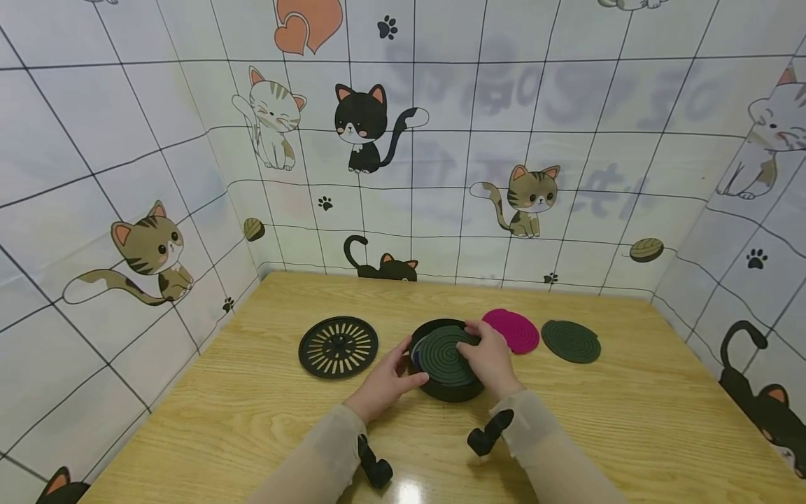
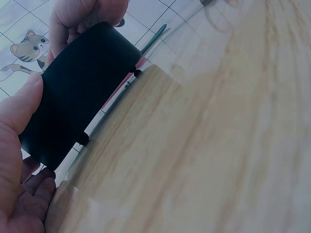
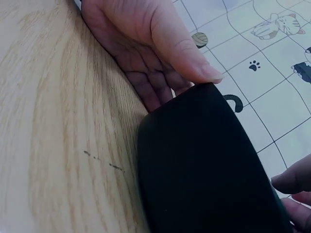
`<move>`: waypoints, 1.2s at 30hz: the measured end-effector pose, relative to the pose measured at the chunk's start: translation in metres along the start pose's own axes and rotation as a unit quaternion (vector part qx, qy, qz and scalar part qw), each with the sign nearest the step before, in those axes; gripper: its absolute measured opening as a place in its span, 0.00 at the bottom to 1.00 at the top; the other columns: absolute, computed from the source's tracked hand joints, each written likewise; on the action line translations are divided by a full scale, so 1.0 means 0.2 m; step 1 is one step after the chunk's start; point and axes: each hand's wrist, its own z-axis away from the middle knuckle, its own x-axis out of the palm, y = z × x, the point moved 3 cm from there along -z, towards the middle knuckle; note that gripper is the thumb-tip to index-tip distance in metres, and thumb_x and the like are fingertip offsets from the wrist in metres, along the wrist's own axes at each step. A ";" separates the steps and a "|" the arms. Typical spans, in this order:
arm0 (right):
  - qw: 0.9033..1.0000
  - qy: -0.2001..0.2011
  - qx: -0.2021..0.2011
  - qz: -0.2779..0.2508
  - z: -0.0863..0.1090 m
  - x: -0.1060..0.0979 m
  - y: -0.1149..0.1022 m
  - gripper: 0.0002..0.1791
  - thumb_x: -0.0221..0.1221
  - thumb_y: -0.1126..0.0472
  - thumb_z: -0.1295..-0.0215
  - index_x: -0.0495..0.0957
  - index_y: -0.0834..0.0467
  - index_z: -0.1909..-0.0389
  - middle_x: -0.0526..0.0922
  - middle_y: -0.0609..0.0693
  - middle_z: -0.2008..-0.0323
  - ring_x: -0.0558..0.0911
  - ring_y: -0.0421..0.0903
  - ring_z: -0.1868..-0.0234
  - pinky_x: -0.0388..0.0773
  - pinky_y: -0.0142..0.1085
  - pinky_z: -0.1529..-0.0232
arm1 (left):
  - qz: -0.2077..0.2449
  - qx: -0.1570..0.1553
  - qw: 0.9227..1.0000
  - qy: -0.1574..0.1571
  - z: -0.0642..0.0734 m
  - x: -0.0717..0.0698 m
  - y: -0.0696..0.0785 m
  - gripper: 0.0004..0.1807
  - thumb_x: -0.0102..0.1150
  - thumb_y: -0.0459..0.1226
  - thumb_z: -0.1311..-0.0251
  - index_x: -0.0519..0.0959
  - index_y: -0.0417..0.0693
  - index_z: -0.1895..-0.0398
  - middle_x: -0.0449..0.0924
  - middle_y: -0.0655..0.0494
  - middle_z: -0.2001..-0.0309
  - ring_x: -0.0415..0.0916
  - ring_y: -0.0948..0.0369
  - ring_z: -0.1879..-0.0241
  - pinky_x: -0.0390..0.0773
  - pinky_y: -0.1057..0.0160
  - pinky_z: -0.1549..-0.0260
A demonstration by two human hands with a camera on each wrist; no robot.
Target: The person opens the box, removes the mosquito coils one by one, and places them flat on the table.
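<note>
"What is the left hand [image 1: 387, 386] doing?"
"It holds the black tin [image 1: 452, 393] by its left side. The thumb is on the near edge and the fingers bend round it."

"Where is the tin?"
"Just below the middle of the frame. It is round, and its side wall looks smooth and dark in both wrist views."

"And the right hand [image 1: 493, 358]?"
"It pinches a green coil [image 1: 443, 357] at the right edge. The thumb is on top, and the finger and thumb are only a little apart."

"Where is that coil?"
"At the top of the tin, inside the rim. It hides most of the opening."

"What else is on the surface [image 1: 252, 413]?"
"Left of the tin is a black disc [image 1: 340, 343] with lots of slots. To the right is a pink coil [image 1: 518, 333], and next to it, further right, a second green coil [image 1: 569, 341]."

"What's behind?"
"A white wall [image 1: 441, 203] with cats and paw prints, across the top of the frame."
</note>
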 end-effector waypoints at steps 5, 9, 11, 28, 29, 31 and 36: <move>1.000 -0.003 0.011 -0.027 0.00 0.00 -0.01 0.28 0.60 0.65 0.37 0.67 0.64 0.36 0.74 0.60 0.42 0.68 0.57 0.37 0.65 0.53 0.37 | 0.000 0.003 1.000 0.001 0.01 0.00 0.01 0.49 0.65 0.52 0.42 0.48 0.56 0.23 0.54 0.49 0.27 0.56 0.51 0.30 0.60 0.50 0.34; 0.998 0.001 0.026 -0.059 -0.01 0.00 -0.01 0.28 0.59 0.67 0.36 0.66 0.65 0.35 0.74 0.60 0.42 0.69 0.57 0.38 0.68 0.52 0.39 | 0.002 0.005 1.000 0.000 0.00 0.00 0.01 0.49 0.65 0.52 0.42 0.47 0.55 0.23 0.53 0.49 0.27 0.56 0.51 0.30 0.60 0.50 0.34; 0.997 0.004 0.031 -0.071 -0.01 -0.01 0.00 0.28 0.59 0.67 0.36 0.65 0.65 0.35 0.74 0.60 0.42 0.70 0.56 0.39 0.69 0.51 0.40 | 0.002 0.006 1.000 0.000 0.00 -0.01 0.01 0.49 0.65 0.52 0.42 0.47 0.55 0.23 0.53 0.49 0.27 0.56 0.50 0.30 0.60 0.50 0.34; 0.979 -0.024 0.077 -0.184 -0.02 -0.04 0.04 0.26 0.57 0.69 0.34 0.67 0.66 0.35 0.71 0.61 0.39 0.67 0.55 0.38 0.66 0.47 0.37 | 0.004 0.004 1.000 -0.003 0.00 0.00 0.00 0.49 0.65 0.52 0.42 0.48 0.55 0.23 0.52 0.49 0.27 0.55 0.50 0.30 0.59 0.50 0.34; 0.978 -0.028 0.083 -0.188 -0.02 -0.05 0.04 0.26 0.57 0.68 0.34 0.67 0.66 0.36 0.70 0.62 0.39 0.67 0.55 0.38 0.66 0.47 0.36 | 0.003 0.005 1.000 -0.004 0.00 0.00 0.00 0.49 0.65 0.52 0.42 0.48 0.55 0.23 0.52 0.49 0.27 0.55 0.50 0.30 0.59 0.50 0.34; 0.975 -0.033 0.097 -0.198 -0.02 -0.05 0.04 0.25 0.57 0.68 0.34 0.68 0.66 0.36 0.70 0.62 0.39 0.67 0.55 0.38 0.66 0.47 0.37 | 0.004 0.006 1.000 -0.004 0.00 0.00 -0.01 0.49 0.65 0.52 0.42 0.47 0.55 0.23 0.53 0.49 0.27 0.56 0.50 0.30 0.60 0.49 0.34; 0.972 -0.043 0.108 -0.205 -0.01 -0.05 0.03 0.23 0.58 0.68 0.34 0.70 0.66 0.38 0.70 0.62 0.41 0.71 0.53 0.42 0.74 0.39 0.44 | 0.004 0.006 1.000 -0.005 -0.01 0.00 -0.01 0.50 0.65 0.52 0.42 0.47 0.55 0.23 0.53 0.49 0.27 0.56 0.51 0.30 0.60 0.50 0.34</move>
